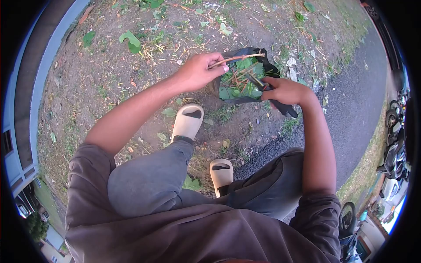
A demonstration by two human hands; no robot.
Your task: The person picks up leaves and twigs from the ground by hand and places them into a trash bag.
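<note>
A thin brown twig (237, 57) is pinched in the left hand (199, 71). A leaf-filled black plastic bag (271, 68) is gripped at its rim by the right hand (287, 90).

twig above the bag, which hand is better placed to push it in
Left, most likely. The left hand grips the twig, whose tip lies across the open black bag of leaves. The right hand is occupied, gripping the bag's near edge along with a dark handle.

Soft, even daylight with faint shadows; strong fisheye bending (black vignette at the rim); centre sharp, edges smeared.
</note>
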